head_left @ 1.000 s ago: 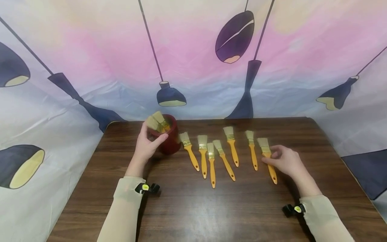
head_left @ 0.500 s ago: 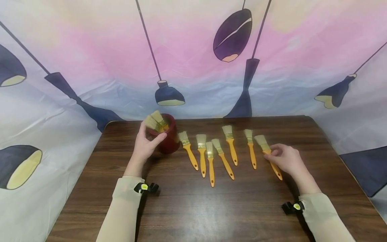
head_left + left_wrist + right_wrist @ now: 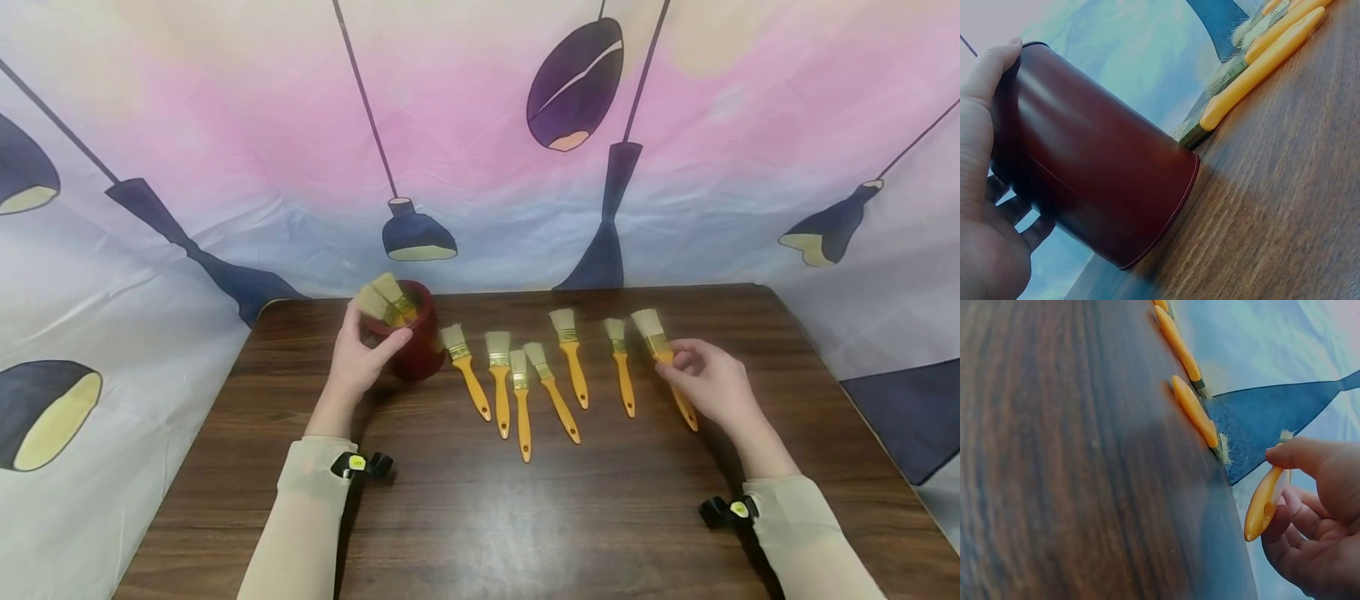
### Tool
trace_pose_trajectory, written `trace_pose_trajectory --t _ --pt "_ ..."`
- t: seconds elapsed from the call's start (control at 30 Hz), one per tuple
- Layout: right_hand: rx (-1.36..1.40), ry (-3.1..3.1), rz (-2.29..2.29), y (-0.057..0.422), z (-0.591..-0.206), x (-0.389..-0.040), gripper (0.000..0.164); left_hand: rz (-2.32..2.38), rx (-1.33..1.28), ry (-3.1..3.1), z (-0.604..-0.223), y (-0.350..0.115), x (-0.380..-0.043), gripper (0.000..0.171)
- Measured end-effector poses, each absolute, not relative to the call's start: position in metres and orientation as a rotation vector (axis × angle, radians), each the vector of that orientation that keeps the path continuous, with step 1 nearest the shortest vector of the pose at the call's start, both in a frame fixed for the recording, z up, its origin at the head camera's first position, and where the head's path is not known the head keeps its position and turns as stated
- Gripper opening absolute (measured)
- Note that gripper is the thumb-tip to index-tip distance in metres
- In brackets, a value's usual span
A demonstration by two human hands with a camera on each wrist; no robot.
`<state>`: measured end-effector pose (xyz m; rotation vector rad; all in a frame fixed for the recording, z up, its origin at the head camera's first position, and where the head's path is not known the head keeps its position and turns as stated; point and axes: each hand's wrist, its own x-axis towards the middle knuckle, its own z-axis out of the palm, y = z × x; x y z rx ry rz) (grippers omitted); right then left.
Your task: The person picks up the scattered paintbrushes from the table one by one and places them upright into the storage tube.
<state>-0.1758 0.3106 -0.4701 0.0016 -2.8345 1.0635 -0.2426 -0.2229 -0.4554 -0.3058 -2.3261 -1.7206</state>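
My left hand [image 3: 358, 354] grips a dark red cylindrical cup [image 3: 1097, 156], thumb at the rim and fingers round its far side. The cup stands upright on the table at the back left. Two paintbrushes [image 3: 388, 298] poke out of it, bristles up. At the right, my right hand [image 3: 705, 375] pinches the yellow handle of a flat paintbrush [image 3: 678, 387] between thumb and fingers, just below the metal band. In the right wrist view this brush handle [image 3: 1263, 503] is raised off the wood, its bristles mostly hidden behind the thumb.
Several more yellow-handled paintbrushes [image 3: 522, 408] lie in a spread row between the hands, bristles pointing away. The nearest one to the held brush is a narrow paintbrush [image 3: 622, 367]. Behind the brown wooden table [image 3: 465, 525] hangs a cloth backdrop [image 3: 495, 150] printed with lamps.
The right hand has taken the rightmost paintbrush and lifted it, moving it slightly away from me. The left hand keeps its hold on the cup.
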Motion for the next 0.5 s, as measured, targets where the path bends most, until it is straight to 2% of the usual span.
trace_pose_trajectory --t 0.5 --pt "0.141 -2.778 1.130 0.298 -0.458 -0.176 0.047 -1.714 -0.283 -2.338 -0.457 -0.223 -0.244 0.092"
